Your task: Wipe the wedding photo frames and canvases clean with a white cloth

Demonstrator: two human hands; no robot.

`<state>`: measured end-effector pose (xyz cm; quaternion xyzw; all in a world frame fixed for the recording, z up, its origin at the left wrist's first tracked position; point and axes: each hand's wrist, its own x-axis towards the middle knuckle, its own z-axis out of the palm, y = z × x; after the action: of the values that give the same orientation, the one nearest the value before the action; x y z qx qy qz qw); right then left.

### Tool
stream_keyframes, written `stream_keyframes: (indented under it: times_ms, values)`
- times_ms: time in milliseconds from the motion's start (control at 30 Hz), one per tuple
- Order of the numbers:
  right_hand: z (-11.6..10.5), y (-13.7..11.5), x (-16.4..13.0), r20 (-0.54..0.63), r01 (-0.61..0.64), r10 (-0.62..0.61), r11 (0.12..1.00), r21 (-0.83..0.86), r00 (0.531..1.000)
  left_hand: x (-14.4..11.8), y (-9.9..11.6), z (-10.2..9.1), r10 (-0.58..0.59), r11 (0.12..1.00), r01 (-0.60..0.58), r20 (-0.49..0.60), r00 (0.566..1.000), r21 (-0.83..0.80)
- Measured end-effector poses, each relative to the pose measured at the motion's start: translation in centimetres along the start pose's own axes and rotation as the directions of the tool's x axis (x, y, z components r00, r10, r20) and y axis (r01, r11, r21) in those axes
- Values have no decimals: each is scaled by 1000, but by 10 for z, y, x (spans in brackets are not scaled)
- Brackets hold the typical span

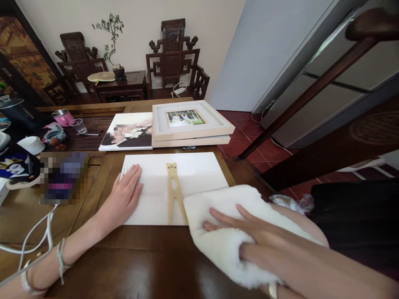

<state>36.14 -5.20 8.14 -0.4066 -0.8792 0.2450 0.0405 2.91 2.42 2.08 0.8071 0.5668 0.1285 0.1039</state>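
A white panel (152, 187) lies on the wooden table in front of me, with a pale beige stand piece (172, 185) shaped like a narrow A on its face. Flat near the panel's left edge rests my left hand (126, 193), open, its fingers stretched forward and holding nothing. A fluffy white cloth (212, 257) covers the panel's lower right corner and hangs over towards the table's right side. My right hand (249, 226) presses into this cloth, which bunches up around the palm; part of the hand is hidden in the folds.
Behind the panel lie stacked pale frames (193, 133) and a photo print (137, 135). To the left are a pink mug (63, 118), a clear cup (78, 126), a dark pot and white cables (48, 232). A dark wooden chair (330, 137) stands on the right.
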Motion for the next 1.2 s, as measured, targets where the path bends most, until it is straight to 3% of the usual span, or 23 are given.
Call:
stream_keyframes:
  times_ms: [100,233,333,433,567,767,900,1033,1200]
  values:
    - [-19,9,33,83,54,-48,996,-70,995,0,-1,0,14,1000,-14,-8,1000,1]
    - [-39,26,83,47,-37,44,988,-147,998,-1,-2,0,23,1000,-23,-11,1000,-9]
    - [-36,38,115,-54,-51,41,976,-211,998,-1,-1,0,16,1000,-16,2,1000,-14]
    - [-19,44,131,-124,-20,-9,972,-235,992,-1,-1,-1,18,1000,-18,9,1000,-8]
    - [4,32,118,-144,69,-102,974,-216,984,-1,0,-1,18,1000,-18,19,1000,6]
    - [22,-15,54,11,186,-186,977,-105,982,0,-1,1,21,1000,-21,11,1000,21]
    - [29,-29,32,13,217,-217,974,-57,976,0,0,1,20,1000,-20,13,1000,20]
    - [21,-18,47,37,203,-201,977,-71,979,0,0,0,16,1000,-16,17,1000,8]
    - [1,9,98,-4,166,-169,976,-137,986,-1,-1,0,24,1000,-24,3,1000,5]
